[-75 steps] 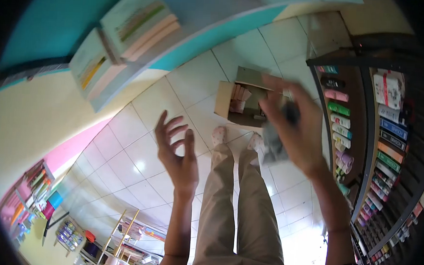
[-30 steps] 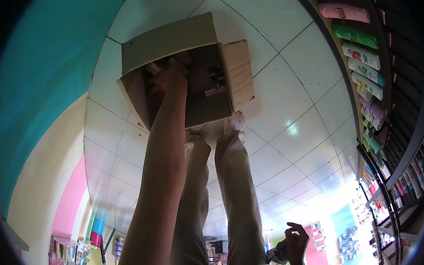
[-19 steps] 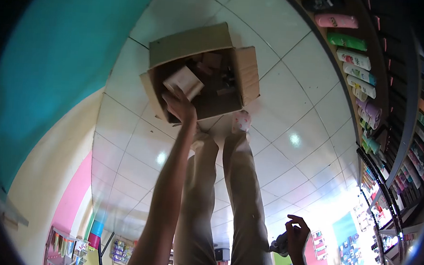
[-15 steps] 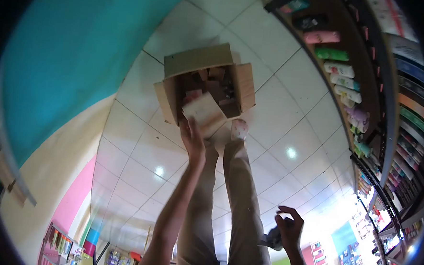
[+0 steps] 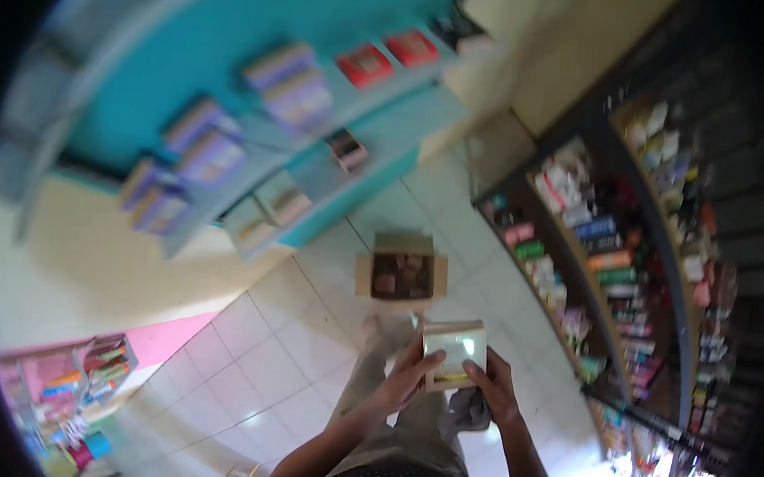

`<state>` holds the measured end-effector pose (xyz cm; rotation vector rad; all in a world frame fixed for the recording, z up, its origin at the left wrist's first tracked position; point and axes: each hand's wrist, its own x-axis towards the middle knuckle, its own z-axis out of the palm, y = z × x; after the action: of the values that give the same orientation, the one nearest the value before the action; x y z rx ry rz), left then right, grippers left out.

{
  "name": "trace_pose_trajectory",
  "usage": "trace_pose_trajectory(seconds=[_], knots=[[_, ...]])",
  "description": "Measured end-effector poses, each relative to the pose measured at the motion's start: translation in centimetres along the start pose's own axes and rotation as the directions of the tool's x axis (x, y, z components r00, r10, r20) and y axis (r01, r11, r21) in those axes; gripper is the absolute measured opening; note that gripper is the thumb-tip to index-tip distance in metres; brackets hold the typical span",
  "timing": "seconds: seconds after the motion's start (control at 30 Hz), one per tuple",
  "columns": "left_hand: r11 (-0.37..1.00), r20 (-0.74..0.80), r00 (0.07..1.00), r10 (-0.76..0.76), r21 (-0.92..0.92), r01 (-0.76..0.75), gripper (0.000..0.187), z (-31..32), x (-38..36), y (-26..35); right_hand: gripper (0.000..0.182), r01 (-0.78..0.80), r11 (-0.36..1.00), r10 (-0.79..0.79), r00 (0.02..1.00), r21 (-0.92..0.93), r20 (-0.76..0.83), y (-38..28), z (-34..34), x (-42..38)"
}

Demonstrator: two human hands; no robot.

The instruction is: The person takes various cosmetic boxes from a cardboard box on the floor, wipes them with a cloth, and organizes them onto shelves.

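Note:
I hold a small pale boxed product (image 5: 454, 353) in front of me with both hands. My left hand (image 5: 405, 380) grips its left and lower side. My right hand (image 5: 492, 388) grips its right edge and also keeps a grey cloth (image 5: 466, 411) bunched under the palm. An open cardboard box (image 5: 401, 276) with several more packs inside sits on the white tiled floor just beyond my feet.
A turquoise shelf unit (image 5: 300, 148) with stacked boxed goods stands to the left and ahead. A dark shelving rack (image 5: 623, 251) full of bottles and tubes runs along the right. More shop displays (image 5: 72, 378) sit at the far lower left.
My left hand has lifted a pack out of the cardboard box and brought it up to chest height. My right hand, still with the cloth, has come up to hold it too. My view has tilted upward.

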<state>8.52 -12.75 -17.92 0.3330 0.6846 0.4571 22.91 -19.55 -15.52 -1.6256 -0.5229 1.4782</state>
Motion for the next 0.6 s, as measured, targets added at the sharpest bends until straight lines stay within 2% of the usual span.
trace_pose_trajectory(seconds=[0.03,0.1,0.13,0.2,0.23,0.27,0.3,0.37,0.4,0.47,0.5,0.53,0.6], knots=[[1.000,-0.025,1.000,0.018,-0.021,-0.019,0.046,0.3,-1.1,0.4,0.037,0.058,0.998,-0.057,0.997,-0.031,0.046,-1.2,0.0,-0.8],[0.996,-0.070,0.994,0.080,-0.032,-0.082,0.041,1.4,-3.3,2.3,0.044,0.222,0.901,-0.225,0.974,0.372,-0.035,-3.4,-0.6,-2.2],[0.991,-0.060,0.990,0.131,-0.023,-0.132,0.041,1.5,-4.2,2.9,0.055,0.210,0.837,-0.209,0.976,0.506,-0.058,-5.0,-0.6,-3.1],[0.958,-0.054,0.959,0.277,-0.057,-0.280,0.038,1.0,-5.1,3.2,0.054,0.367,0.882,-0.342,0.930,0.296,-0.133,-6.7,1.3,-3.9],[0.949,-0.052,0.950,0.307,-0.057,-0.310,0.035,1.5,-5.9,3.7,0.051,0.494,0.866,-0.484,0.867,0.076,-0.117,-7.4,3.1,-4.4],[0.947,-0.044,0.948,0.315,-0.055,-0.317,0.035,1.8,-6.3,3.9,0.048,0.588,0.795,-0.601,0.796,-0.145,-0.071,-8.0,5.5,-4.7],[0.921,-0.067,0.919,0.388,-0.015,-0.390,0.034,2.1,-6.7,3.9,0.043,0.700,0.603,-0.735,0.674,-0.384,0.075,-9.0,8.0,-5.4],[0.840,-0.148,0.827,0.542,0.073,-0.537,0.032,2.8,-7.5,3.8,0.040,0.771,0.135,-0.834,0.427,-0.622,0.349,-7.2,10.4,-4.6],[0.842,-0.154,0.828,0.540,0.075,-0.535,0.032,2.4,-8.0,4.0,0.040,0.773,0.140,-0.832,0.431,-0.619,0.350,-6.9,10.8,-4.7],[0.811,-0.133,0.800,0.585,0.091,-0.578,0.034,1.3,-8.3,4.7,0.039,0.821,-0.038,-0.799,0.317,-0.569,0.511,-6.9,11.3,-4.6],[0.822,-0.211,0.797,0.566,0.066,-0.566,0.033,0.9,-8.4,4.8,0.033,0.833,-0.117,-0.805,0.239,-0.541,0.543,-6.6,10.8,-4.0],[0.828,-0.211,0.804,0.556,0.064,-0.556,0.033,0.9,-8.8,5.0,0.033,0.829,-0.109,-0.805,0.250,-0.549,0.538,-6.7,10.6,-3.3],[0.822,-0.235,0.789,0.567,0.102,-0.561,0.032,1.2,-9.8,6.1,0.027,0.860,-0.017,-0.908,0.200,-0.510,0.368,-7.2,9.9,-2.0]])
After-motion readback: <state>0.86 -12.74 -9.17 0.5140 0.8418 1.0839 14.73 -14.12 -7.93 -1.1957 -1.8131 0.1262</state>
